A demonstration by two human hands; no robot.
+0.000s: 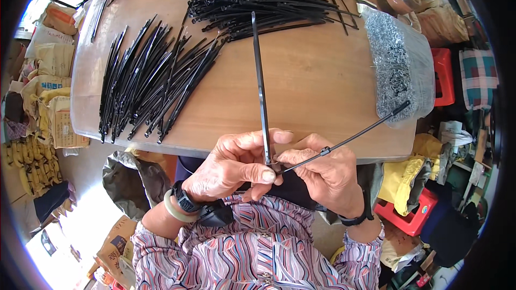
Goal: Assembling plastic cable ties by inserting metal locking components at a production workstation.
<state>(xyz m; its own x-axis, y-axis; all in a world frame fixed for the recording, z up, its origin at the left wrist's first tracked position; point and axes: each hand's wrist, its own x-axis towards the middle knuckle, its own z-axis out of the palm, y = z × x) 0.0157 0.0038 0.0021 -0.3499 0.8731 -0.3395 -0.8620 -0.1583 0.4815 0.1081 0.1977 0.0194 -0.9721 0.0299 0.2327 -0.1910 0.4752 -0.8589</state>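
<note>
Black strip [260, 83] points away, pinched in your left grip [226, 165]; right grip [330, 174] holds rod [363, 132] slanting right, near ends adjacent.

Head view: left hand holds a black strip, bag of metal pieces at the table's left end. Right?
No: the head view shows the bag of metal pieces at the table's right end. The left hand does hold a black strip.

Rod pile [145, 78] on table [317, 83], left of bag [395, 64]
</note>
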